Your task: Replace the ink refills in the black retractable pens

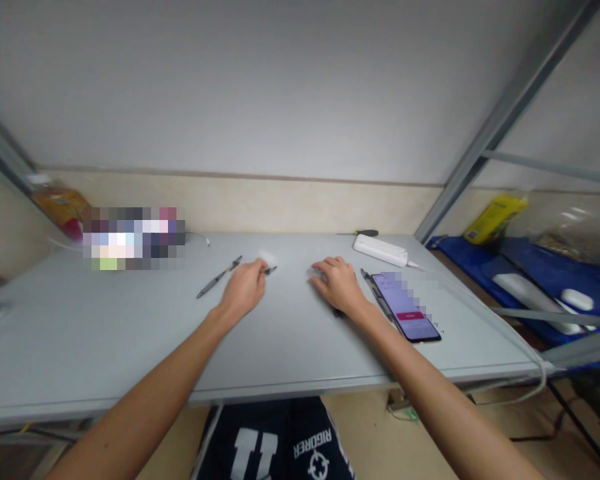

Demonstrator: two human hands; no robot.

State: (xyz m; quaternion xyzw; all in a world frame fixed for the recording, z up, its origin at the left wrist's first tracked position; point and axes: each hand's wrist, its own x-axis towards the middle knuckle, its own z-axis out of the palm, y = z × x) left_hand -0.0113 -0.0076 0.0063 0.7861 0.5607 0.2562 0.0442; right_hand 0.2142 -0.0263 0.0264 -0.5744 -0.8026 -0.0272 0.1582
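Note:
My left hand is closed in a pinch, low over the desk. From its fingers sticks out the dark end of a pen; the rest is hidden. A grey-and-black pen lies slantwise on the desk just left of that hand. My right hand rests palm down with curled fingers around a pen, whose dark end shows below the palm and whose clearer end is by the fingertips. Between my right hand and a phone with a lit screen lies another dark pen.
On the desk, a white power strip with a cable and a screwdriver lie back right. A blurred-out pile and an orange bottle stand back left. Metal posts and a blue shelf are to the right.

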